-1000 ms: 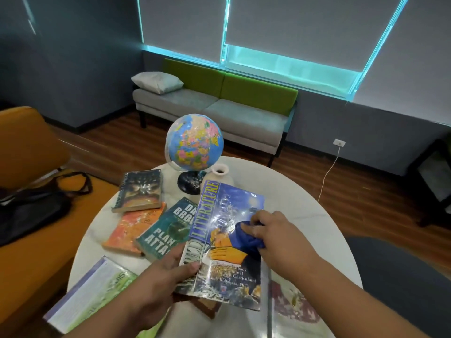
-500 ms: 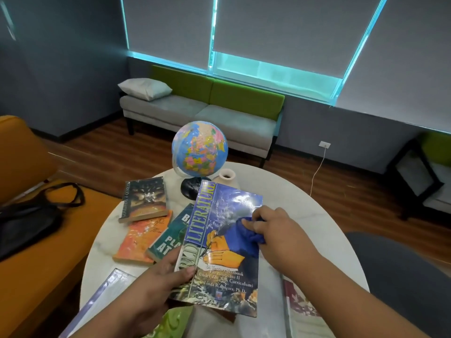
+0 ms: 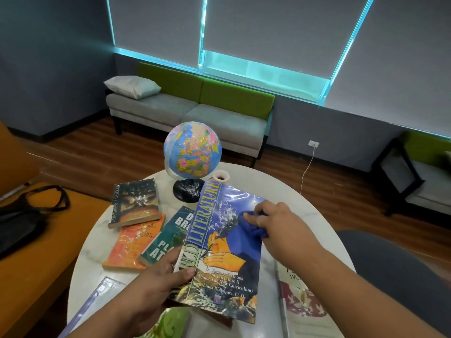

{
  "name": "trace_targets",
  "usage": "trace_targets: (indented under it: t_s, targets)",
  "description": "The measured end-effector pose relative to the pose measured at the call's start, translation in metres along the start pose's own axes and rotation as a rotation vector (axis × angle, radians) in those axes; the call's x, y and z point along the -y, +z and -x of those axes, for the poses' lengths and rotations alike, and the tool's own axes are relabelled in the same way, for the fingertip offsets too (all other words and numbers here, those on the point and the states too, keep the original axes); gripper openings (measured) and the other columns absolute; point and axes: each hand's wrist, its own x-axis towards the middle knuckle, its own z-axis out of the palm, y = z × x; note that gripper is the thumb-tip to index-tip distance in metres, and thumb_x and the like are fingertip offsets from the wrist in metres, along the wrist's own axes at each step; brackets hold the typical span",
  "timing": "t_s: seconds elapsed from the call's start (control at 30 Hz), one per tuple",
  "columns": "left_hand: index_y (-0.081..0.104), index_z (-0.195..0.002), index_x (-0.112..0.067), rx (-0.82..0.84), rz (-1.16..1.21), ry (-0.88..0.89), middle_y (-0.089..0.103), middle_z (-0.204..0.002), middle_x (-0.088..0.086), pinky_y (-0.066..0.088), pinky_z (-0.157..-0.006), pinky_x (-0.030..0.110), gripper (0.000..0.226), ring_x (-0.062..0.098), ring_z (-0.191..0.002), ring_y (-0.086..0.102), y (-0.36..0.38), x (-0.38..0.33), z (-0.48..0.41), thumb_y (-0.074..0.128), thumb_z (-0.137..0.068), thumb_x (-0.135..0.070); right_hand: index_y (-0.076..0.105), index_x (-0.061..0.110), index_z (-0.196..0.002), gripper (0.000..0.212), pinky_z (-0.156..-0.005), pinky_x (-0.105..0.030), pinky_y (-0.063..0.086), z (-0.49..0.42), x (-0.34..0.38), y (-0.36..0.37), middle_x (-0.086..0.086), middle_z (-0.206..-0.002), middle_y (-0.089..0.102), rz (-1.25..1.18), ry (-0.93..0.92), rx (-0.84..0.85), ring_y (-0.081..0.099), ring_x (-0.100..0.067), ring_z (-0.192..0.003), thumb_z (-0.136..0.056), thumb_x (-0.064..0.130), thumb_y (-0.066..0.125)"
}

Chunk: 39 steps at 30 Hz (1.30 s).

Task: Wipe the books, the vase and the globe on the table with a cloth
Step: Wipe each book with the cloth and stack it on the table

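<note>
Left grip (image 3: 156, 286) at book (image 3: 227, 276) edge, right grip (image 3: 283, 230) on cloth (image 3: 253, 231)

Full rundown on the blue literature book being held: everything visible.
The literature book is a thin softcover with a glossy, glare-streaked blue cover. Yellow "LITERATURE" lettering runs along the spine edge, above a drawing of orange hands writing with a pen and white subtitle text. It is closed, front cover up, and angled over the table. The left hand grips its lower spine edge, thumb on the cover. The right hand presses a bunched blue cloth on the upper right of the cover.
</note>
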Motion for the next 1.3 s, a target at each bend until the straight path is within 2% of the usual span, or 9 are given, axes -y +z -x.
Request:
trace_targets:
  t_s: [0.2, 0.33, 0.5, 0.63, 0.77, 0.9, 1.03, 1.17, 1.3]
  targets:
    - [0.059, -0.125, -0.020, -0.022, -0.013, -0.011, 0.067, -0.121, 0.011, 0.049, -0.093, 0.048, 0.046, 0.030, -0.107, 0.066, 0.000, -0.002, -0.005, 0.069, -0.083, -0.004, 0.052, 0.034, -0.136, 0.044, -0.075, -0.037, 0.049, -0.006, 0.008, 0.002, 0.007, -0.123, 0.051, 0.010, -0.064, 0.017, 0.046, -0.027, -0.102, -0.095, 0.019, 0.050]
    - [0.058, -0.126, -0.019, -0.043, -0.028, -0.005, 0.069, -0.119, 0.009, 0.047, -0.095, 0.050, 0.048, 0.031, -0.108, 0.065, 0.002, -0.004, -0.005, 0.070, -0.082, -0.005, 0.055, 0.033, -0.132, 0.035, -0.075, -0.032, 0.047, -0.012, 0.003, -0.002, 0.009, -0.119, 0.051, -0.020, 0.065, -0.103, 0.045, -0.023, -0.100, -0.099, 0.029, 0.047]
    - [0.059, -0.127, -0.019, -0.035, -0.062, 0.021, 0.067, -0.121, 0.008, 0.042, -0.102, 0.052, 0.055, 0.031, -0.112, 0.063, 0.000, -0.005, -0.003, 0.068, -0.073, -0.014, 0.046, 0.038, -0.139, 0.043, -0.079, -0.029, 0.044, -0.011, 0.008, -0.001, 0.011, -0.128, 0.045, 0.012, -0.019, 0.028, 0.042, -0.020, -0.108, -0.098, 0.023, 0.045]
    - [0.057, -0.129, -0.019, -0.025, -0.081, 0.034, 0.067, -0.122, 0.007, 0.043, -0.102, 0.050, 0.057, 0.029, -0.112, 0.063, 0.001, -0.005, -0.002, 0.068, -0.073, -0.014, 0.052, 0.033, -0.135, 0.037, -0.077, -0.031, 0.045, -0.014, 0.003, -0.005, 0.007, -0.122, 0.050, -0.001, 0.077, -0.106, 0.046, -0.023, -0.101, -0.099, 0.028, 0.046]
    - [0.057, -0.127, -0.017, -0.004, -0.069, 0.036, 0.068, -0.121, 0.009, 0.050, -0.093, 0.046, 0.046, 0.032, -0.110, 0.064, 0.002, -0.005, -0.001, 0.067, -0.085, -0.003, 0.045, 0.035, -0.140, 0.046, -0.083, -0.032, 0.047, -0.011, 0.008, -0.001, 0.008, -0.128, 0.045, 0.001, -0.018, 0.027, 0.045, -0.023, -0.109, -0.096, 0.021, 0.048]
    - [0.056, -0.128, -0.015, 0.001, -0.052, 0.040, 0.067, -0.122, 0.012, 0.049, -0.093, 0.046, 0.050, 0.034, -0.112, 0.063, 0.004, -0.004, -0.001, 0.070, -0.081, -0.004, 0.053, 0.029, -0.135, 0.036, -0.080, -0.034, 0.049, -0.016, 0.001, -0.004, 0.005, -0.123, 0.049, -0.041, 0.127, -0.122, 0.049, -0.026, -0.103, -0.099, 0.029, 0.046]
    - [0.058, -0.126, -0.017, 0.014, -0.064, 0.051, 0.067, -0.121, 0.010, 0.052, -0.087, 0.041, 0.046, 0.033, -0.112, 0.063, 0.004, -0.004, -0.001, 0.069, -0.083, -0.004, 0.046, 0.030, -0.140, 0.042, -0.085, -0.033, 0.047, -0.014, 0.011, 0.000, 0.005, -0.129, 0.046, -0.011, 0.003, -0.021, 0.047, -0.026, -0.108, -0.098, 0.027, 0.046]
    - [0.056, -0.130, -0.018, 0.044, -0.062, 0.043, 0.065, -0.124, 0.011, 0.055, -0.080, 0.035, 0.053, 0.031, -0.112, 0.063, 0.004, -0.002, 0.000, 0.072, -0.080, -0.010, 0.055, 0.025, -0.132, 0.034, -0.080, -0.033, 0.049, -0.019, 0.004, -0.004, 0.002, -0.120, 0.050, -0.092, 0.147, -0.145, 0.051, -0.026, -0.102, -0.100, 0.030, 0.045]
    - [0.055, -0.131, -0.017, 0.060, -0.070, 0.034, 0.065, -0.125, 0.011, 0.055, -0.081, 0.035, 0.051, 0.031, -0.113, 0.063, 0.004, -0.001, -0.001, 0.068, -0.083, -0.008, 0.050, 0.026, -0.135, 0.036, -0.084, -0.034, 0.048, -0.019, 0.013, 0.000, 0.003, -0.124, 0.047, -0.083, 0.051, -0.070, 0.050, -0.027, -0.106, -0.099, 0.029, 0.047]
